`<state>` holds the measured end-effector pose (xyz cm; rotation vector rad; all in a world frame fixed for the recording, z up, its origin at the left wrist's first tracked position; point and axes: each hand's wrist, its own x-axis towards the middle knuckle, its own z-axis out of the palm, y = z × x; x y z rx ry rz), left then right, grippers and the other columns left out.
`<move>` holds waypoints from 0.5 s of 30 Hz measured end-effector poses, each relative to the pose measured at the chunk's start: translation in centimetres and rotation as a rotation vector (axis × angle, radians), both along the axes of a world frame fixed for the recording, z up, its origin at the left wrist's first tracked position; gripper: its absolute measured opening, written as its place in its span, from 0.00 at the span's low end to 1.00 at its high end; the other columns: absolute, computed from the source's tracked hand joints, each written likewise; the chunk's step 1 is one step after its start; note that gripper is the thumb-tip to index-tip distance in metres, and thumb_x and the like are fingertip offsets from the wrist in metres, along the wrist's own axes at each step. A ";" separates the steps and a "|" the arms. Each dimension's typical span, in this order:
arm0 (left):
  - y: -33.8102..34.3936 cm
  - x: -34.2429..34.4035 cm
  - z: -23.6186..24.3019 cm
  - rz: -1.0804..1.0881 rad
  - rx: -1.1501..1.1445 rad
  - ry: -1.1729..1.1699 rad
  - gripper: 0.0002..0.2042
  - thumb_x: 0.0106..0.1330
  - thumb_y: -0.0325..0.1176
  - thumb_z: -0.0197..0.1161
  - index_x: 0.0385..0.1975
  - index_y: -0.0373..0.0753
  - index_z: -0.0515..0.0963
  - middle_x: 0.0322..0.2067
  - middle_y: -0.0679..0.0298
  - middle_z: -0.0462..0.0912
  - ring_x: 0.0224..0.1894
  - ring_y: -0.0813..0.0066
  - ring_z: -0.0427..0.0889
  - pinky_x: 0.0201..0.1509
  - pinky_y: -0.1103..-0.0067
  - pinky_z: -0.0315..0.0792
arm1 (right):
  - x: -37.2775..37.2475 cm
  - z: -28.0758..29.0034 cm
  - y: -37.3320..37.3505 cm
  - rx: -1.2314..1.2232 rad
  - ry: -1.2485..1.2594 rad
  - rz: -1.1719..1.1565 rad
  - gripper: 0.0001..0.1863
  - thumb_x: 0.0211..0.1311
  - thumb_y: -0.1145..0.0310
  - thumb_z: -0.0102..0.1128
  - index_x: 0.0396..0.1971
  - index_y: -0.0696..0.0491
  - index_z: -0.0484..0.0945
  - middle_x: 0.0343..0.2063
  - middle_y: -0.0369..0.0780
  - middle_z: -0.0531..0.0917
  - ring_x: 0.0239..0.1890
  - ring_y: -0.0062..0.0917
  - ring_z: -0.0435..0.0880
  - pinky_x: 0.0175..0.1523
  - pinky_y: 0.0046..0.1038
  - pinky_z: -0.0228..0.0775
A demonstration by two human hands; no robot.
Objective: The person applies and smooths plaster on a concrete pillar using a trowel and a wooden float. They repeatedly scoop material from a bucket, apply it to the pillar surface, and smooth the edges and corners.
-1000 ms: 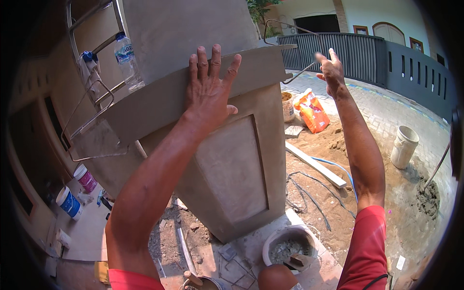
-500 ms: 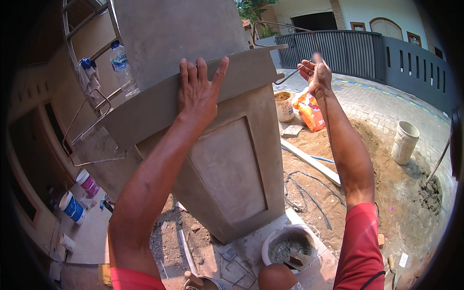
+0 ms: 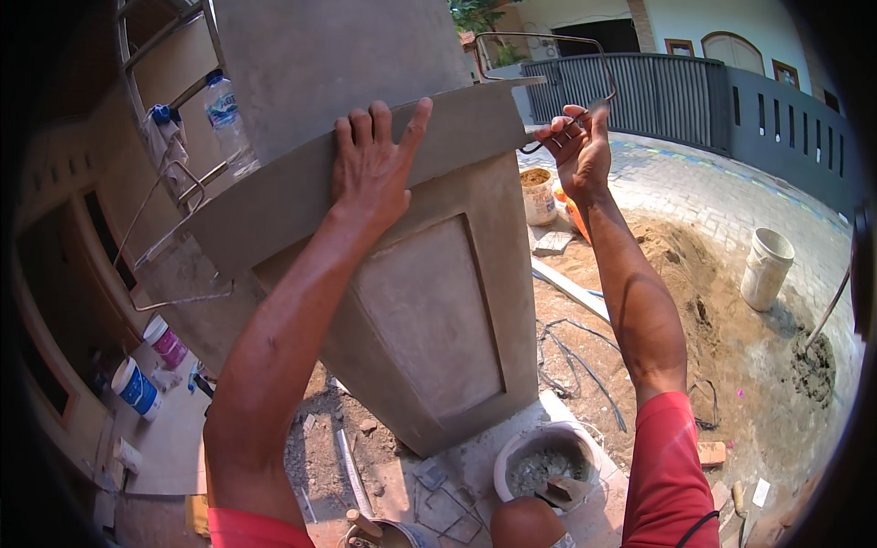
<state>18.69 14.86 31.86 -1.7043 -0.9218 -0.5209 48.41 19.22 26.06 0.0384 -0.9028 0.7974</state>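
My left hand [image 3: 373, 160] lies flat against the smooth grey cement band [image 3: 274, 201] round the pillar, fingers spread and reaching its top edge. Beyond the band's right end, my right hand [image 3: 583, 155] has its fingers closed round a thin bent metal rod [image 3: 610, 78]. The rod loops up behind the band, and its lower end is close to the band's end. A second bent rod [image 3: 137, 239] hangs at the band's left end. Below the band is the pillar's recessed panel [image 3: 434, 315].
A bowl of wet mortar [image 3: 504, 466] stands at the pillar's foot. A water bottle [image 3: 224, 119] is on the ledge, near a metal ladder [image 3: 216, 41]. At right are a sand heap [image 3: 671, 260] and a whitish bucket [image 3: 766, 269]; black cable [image 3: 585, 365] lies on the ground.
My right hand has moved left, closer to the band's end, and the rod in it has turned. My left hand has shifted only slightly on the band.
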 end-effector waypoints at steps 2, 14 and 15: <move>0.0 0.0 0.0 -0.004 -0.001 0.001 0.60 0.43 0.37 0.80 0.77 0.53 0.45 0.60 0.46 0.60 0.60 0.46 0.62 0.67 0.53 0.54 | 0.0 0.0 0.5 0.053 -0.024 0.032 0.30 0.78 0.40 0.32 0.41 0.53 0.71 0.24 0.38 0.74 0.29 0.31 0.76 0.46 0.38 0.74; 0.3 0.3 0.0 0.039 0.021 0.014 0.59 0.43 0.38 0.81 0.77 0.50 0.47 0.59 0.46 0.60 0.59 0.47 0.62 0.66 0.54 0.54 | -0.9 0.6 1.9 0.122 0.029 -0.127 0.31 0.75 0.36 0.38 0.27 0.51 0.66 0.18 0.35 0.65 0.19 0.25 0.65 0.28 0.30 0.63; 0.3 0.3 0.0 0.048 0.025 0.020 0.59 0.43 0.38 0.81 0.77 0.50 0.47 0.58 0.47 0.60 0.58 0.47 0.62 0.66 0.54 0.54 | -1.0 0.6 1.9 0.130 0.024 -0.131 0.31 0.74 0.36 0.38 0.27 0.51 0.66 0.18 0.35 0.65 0.19 0.25 0.65 0.28 0.30 0.63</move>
